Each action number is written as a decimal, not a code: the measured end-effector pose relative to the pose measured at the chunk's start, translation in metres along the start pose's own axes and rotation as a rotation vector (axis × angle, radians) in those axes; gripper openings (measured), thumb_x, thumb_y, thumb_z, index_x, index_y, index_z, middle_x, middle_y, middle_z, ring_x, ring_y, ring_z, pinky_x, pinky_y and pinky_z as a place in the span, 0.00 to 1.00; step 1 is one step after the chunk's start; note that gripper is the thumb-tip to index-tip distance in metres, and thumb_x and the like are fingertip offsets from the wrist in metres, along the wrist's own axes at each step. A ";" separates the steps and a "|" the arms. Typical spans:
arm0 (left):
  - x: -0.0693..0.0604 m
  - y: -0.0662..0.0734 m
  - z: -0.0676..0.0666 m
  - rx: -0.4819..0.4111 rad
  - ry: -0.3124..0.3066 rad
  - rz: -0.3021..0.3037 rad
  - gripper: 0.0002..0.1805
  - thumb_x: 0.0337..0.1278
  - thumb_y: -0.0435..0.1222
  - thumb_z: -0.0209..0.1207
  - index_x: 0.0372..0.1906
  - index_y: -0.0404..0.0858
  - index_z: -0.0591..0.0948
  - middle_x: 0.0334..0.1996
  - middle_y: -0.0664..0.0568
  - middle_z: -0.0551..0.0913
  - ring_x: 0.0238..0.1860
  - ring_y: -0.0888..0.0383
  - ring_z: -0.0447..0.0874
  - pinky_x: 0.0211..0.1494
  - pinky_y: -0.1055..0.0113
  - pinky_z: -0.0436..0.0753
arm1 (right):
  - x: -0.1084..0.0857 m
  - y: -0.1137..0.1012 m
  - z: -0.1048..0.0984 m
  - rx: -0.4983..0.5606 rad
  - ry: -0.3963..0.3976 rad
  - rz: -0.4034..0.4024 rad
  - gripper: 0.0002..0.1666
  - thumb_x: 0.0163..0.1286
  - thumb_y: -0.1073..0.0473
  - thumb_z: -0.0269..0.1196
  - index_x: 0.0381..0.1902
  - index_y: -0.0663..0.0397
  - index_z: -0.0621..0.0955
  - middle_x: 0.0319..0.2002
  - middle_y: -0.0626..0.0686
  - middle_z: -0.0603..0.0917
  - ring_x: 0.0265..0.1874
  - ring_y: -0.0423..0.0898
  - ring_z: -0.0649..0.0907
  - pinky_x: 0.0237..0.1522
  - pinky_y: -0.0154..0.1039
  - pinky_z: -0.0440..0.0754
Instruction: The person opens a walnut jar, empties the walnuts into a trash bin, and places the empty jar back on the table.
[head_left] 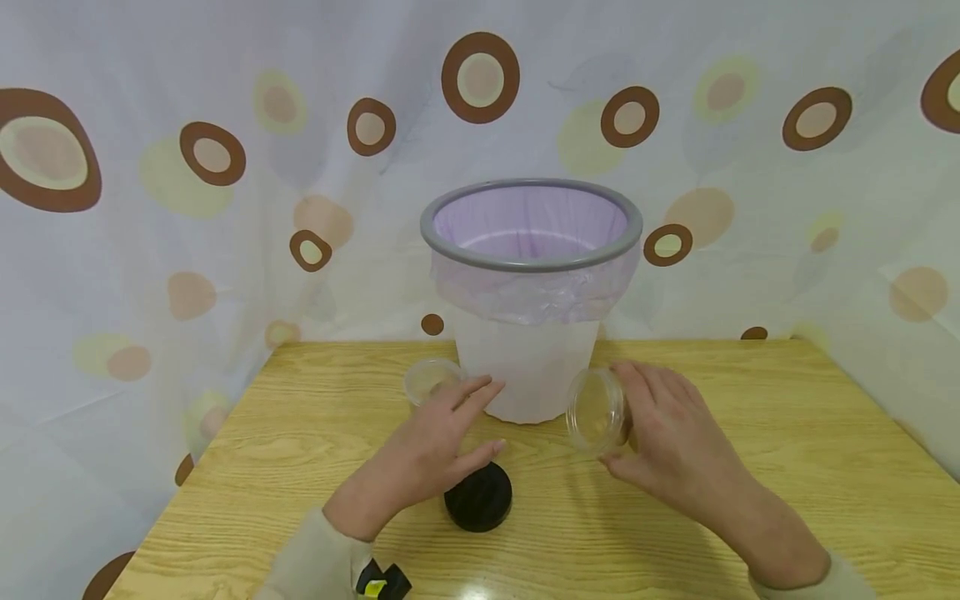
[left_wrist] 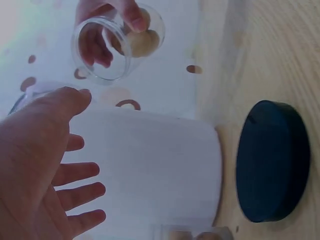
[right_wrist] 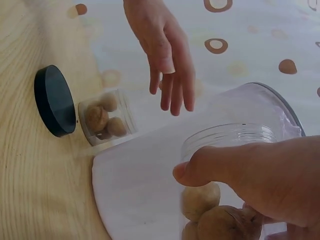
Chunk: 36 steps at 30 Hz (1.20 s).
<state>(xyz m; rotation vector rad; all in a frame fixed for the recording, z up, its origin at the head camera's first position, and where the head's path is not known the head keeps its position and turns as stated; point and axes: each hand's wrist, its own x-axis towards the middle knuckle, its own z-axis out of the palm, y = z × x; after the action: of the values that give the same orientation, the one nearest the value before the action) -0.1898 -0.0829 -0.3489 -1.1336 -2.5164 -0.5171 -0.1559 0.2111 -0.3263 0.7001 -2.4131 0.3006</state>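
Note:
My right hand (head_left: 675, 442) grips a clear jar (head_left: 595, 411), tilted with its open mouth toward the left, in front of the bin's right side. Round brown items (right_wrist: 220, 215) lie inside it in the right wrist view. My left hand (head_left: 423, 446) holds nothing; its fingers are extended above a black lid (head_left: 478, 497) that lies on the table. Partly behind that hand a second clear jar (head_left: 429, 379) stands on the table, with several similar brown items (right_wrist: 102, 117) in it.
A white bin (head_left: 525, 358) with a grey rim and a purple liner stands at the back middle of the wooden table (head_left: 300, 467). Behind it hangs a patterned curtain (head_left: 360, 50). A black object with a yellow mark (head_left: 375, 588) is by the left sleeve.

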 end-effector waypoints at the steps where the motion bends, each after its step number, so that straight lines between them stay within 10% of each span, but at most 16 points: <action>1: 0.001 0.000 -0.003 -0.002 0.010 -0.003 0.37 0.65 0.48 0.61 0.74 0.38 0.65 0.68 0.41 0.71 0.67 0.45 0.73 0.68 0.52 0.74 | 0.001 0.000 -0.001 0.003 -0.002 -0.001 0.56 0.28 0.56 0.83 0.58 0.66 0.71 0.48 0.63 0.81 0.51 0.61 0.79 0.58 0.61 0.73; 23: 0.044 0.000 -0.065 0.058 0.407 0.164 0.29 0.61 0.37 0.62 0.65 0.31 0.72 0.58 0.39 0.75 0.57 0.44 0.74 0.62 0.54 0.77 | 0.029 0.012 -0.039 0.022 -0.006 -0.049 0.56 0.32 0.54 0.82 0.59 0.69 0.70 0.50 0.65 0.79 0.52 0.63 0.78 0.54 0.60 0.76; 36: 0.071 -0.005 -0.088 0.108 0.460 0.103 0.26 0.64 0.38 0.57 0.65 0.33 0.72 0.59 0.38 0.72 0.58 0.41 0.69 0.61 0.52 0.74 | 0.048 0.013 -0.058 0.021 -0.011 -0.062 0.55 0.33 0.53 0.82 0.60 0.64 0.70 0.49 0.62 0.80 0.48 0.61 0.80 0.49 0.60 0.79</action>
<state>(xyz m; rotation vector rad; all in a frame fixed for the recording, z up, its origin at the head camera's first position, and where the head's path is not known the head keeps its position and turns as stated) -0.2255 -0.0802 -0.2414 -0.9673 -2.0549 -0.5359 -0.1671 0.2235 -0.2515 0.7861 -2.3972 0.2983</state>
